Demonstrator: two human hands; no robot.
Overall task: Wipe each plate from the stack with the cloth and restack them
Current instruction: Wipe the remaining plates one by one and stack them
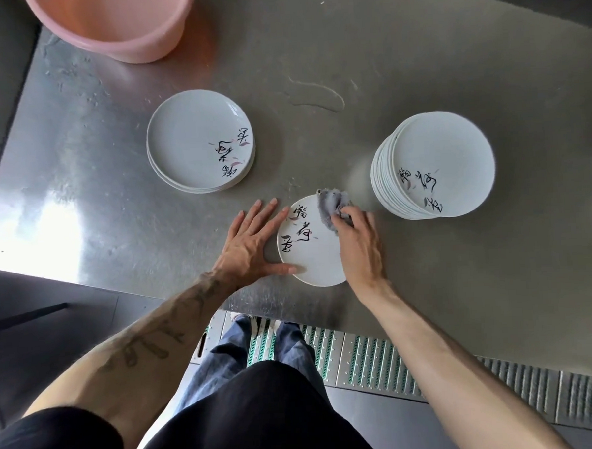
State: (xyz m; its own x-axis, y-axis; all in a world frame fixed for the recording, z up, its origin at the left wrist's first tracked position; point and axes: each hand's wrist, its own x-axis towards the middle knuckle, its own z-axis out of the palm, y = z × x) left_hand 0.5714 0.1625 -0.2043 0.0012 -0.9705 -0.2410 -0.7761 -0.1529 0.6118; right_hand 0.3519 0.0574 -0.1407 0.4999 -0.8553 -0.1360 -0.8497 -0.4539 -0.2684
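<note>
A few plates only make up the short stack (199, 140) at ten o'clock from us, so by our reckoning the job is young: the tall stack (435, 162) at two o'clock is far thicker and looks yet to be wiped. Between them, near the counter (428, 286) edge, one plate (310, 254) lies flat, painted face up. We have the left hand (251, 242) spread flat, fingers straight, thumb and forefinger tip touching the plate's nine o'clock rim to steady it. The right hand (359, 245) reaches in from five o'clock, fingers curled round the grey cloth (333, 205), bunched and pressed on the plate's one o'clock edge.
</note>
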